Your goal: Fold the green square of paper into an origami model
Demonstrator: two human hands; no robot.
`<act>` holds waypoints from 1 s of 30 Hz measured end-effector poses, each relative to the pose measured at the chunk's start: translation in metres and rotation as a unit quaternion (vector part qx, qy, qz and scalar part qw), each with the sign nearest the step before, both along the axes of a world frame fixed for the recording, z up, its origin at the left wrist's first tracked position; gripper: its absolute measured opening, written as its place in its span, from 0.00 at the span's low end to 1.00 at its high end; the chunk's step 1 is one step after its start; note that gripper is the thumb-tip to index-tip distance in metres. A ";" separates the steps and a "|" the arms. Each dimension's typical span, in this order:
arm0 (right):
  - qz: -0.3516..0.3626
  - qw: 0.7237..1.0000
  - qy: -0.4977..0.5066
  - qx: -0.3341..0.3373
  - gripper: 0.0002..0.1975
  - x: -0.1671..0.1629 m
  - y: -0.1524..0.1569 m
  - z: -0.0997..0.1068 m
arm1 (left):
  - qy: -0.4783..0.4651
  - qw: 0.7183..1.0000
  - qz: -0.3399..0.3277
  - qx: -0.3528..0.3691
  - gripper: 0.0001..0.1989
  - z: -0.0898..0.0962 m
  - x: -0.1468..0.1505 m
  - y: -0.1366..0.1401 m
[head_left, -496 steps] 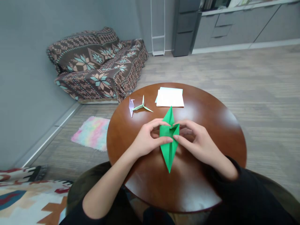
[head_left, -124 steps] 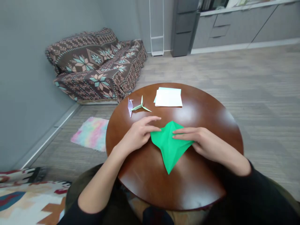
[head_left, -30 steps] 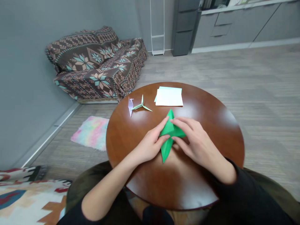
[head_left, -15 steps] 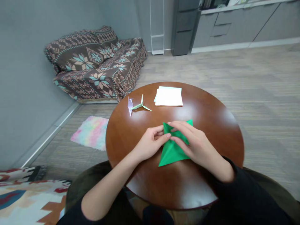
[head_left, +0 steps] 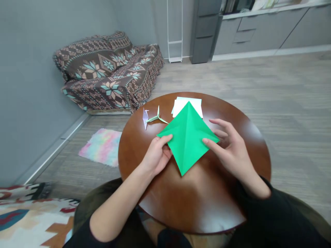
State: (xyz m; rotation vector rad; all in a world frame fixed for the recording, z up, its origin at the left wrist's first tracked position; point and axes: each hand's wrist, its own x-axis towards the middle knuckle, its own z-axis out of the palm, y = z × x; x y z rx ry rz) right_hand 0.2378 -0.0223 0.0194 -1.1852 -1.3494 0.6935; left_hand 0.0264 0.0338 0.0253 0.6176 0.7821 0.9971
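A green sheet of origami paper [head_left: 184, 137] is raised above the table, turned as a diamond with a crease running down its middle. My left hand [head_left: 158, 153] pinches its left corner, thumb on the near face and fingers behind. At the right corner, the thumb of my right hand [head_left: 229, 148] rests on the near face. Some right fingers are behind that corner, and the index finger sticks out past it.
On the round brown table [head_left: 144, 165], a stack of white and pale sheets [head_left: 177, 107] lies partly behind the green paper. A pale green three-armed folded paper piece [head_left: 158, 117] and a purple folded piece [head_left: 144, 119] sit at the left. Beyond stands a covered sofa [head_left: 108, 75].
The green paper has been lifted from the tabletop and turned upright as a diamond. My hands have moved apart, from its upper edge to its left and right corners.
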 end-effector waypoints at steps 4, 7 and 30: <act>0.017 0.990 0.126 -0.062 0.20 -0.001 0.000 0.002 | 0.003 1.000 0.012 0.021 0.10 0.000 -0.001 0.001; 0.014 0.982 0.176 -0.074 0.20 0.002 0.002 0.002 | 0.032 0.998 0.033 0.036 0.10 -0.002 -0.005 0.004; -0.023 0.995 0.035 -0.091 0.12 0.020 0.003 -0.002 | 0.251 0.918 0.021 0.308 0.09 -0.012 -0.017 0.008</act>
